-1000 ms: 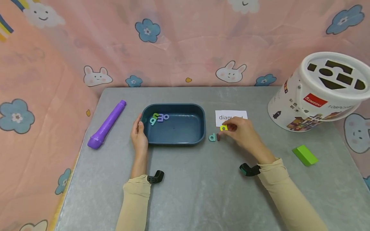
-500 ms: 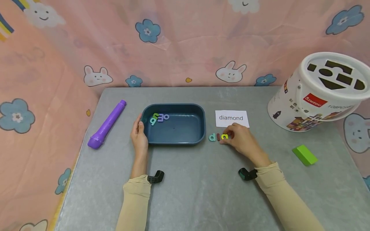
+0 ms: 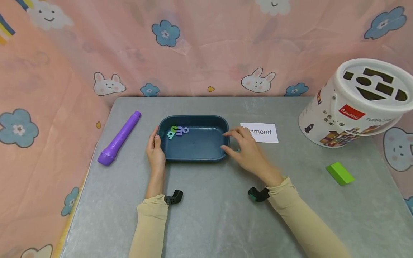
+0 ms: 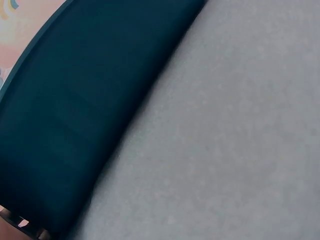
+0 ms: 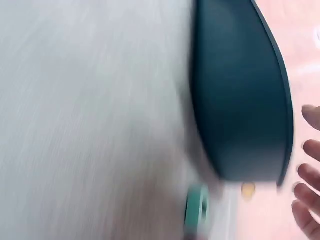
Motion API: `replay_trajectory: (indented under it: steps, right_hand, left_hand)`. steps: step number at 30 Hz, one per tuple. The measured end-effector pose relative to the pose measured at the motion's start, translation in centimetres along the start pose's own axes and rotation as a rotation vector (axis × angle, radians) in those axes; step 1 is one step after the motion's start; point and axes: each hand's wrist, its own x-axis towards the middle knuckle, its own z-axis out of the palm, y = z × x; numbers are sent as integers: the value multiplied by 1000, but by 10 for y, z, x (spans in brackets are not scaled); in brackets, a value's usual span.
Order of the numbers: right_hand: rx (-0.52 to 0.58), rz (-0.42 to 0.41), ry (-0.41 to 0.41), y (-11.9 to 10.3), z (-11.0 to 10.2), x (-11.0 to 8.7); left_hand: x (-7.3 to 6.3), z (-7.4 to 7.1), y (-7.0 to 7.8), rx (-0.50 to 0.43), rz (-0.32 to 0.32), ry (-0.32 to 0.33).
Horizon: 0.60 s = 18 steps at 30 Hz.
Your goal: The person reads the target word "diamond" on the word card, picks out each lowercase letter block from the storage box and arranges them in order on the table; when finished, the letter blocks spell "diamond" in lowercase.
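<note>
In the head view my left hand [image 3: 155,152] rests against the outer left wall of the dark blue tray [image 3: 206,157], its fingers fairly straight. My right hand [image 3: 248,152] is at the tray's right rim, thumb and fingers spread, holding nothing. Inside the tray's left part lie small letters: a green letter [image 3: 174,129], a teal letter [image 3: 170,135], a purple m [image 3: 179,132] and a purple o [image 3: 185,130]. A teal letter d [image 5: 196,210] shows blurred in the right wrist view. My right hand hides the brown i and yellow a in the head view.
A white card [image 3: 267,133] reading "diamond" lies behind the right hand, partly covered. A purple toy microphone [image 3: 119,139] lies left of the tray. Right are a green block [image 3: 340,173] and a white bucket [image 3: 348,107] with a shape-slotted lid.
My right hand set the yellow letter a on the table beside the brown i, let go, and moved left to the tray's right rim. The left hand stayed put.
</note>
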Motion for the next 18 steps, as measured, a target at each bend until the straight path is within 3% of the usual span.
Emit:
replay_trajectory:
  steps: [5,10,18]
  right_hand:
    - [15,-55,-143,-27,31,23]
    - [2,-22,-314,-44,56,45]
    - [30,64,-465,-45,81,72]
  left_hand:
    - [0,0,0,10,-2,-3]
    - [-1,1,0,31,1,1]
    - [0,1,0,27,11,8]
